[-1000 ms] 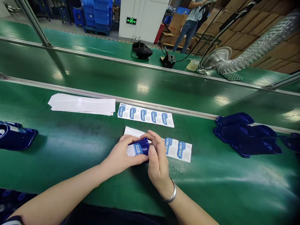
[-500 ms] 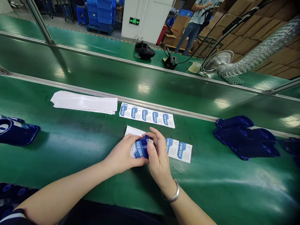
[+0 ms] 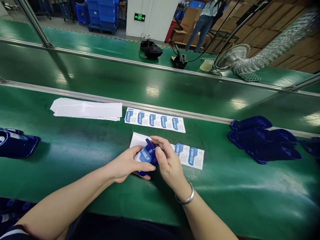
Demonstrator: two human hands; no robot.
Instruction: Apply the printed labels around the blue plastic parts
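Note:
A dark blue plastic part with a blue-and-white label is held above the green table, near the middle of the view. My left hand wraps round its labelled side, thumb on top. On its right side my right hand has its fingers curled against the part; the fingertips are partly hidden behind it. Beneath and behind the hands lies a label sheet, partly covered, with blank backing at its left end. Farther back is a full strip of blue-and-white labels.
White blank sheets are stacked at the back left. Several dark blue parts lie at the right, another blue part at the far left. A metal rail runs behind. Beyond stand a black device, a duct and a person.
The blue part has been turned and tilted in my hands, showing its flange more. My left thumb now lies across the label. The whole view has shifted slightly.

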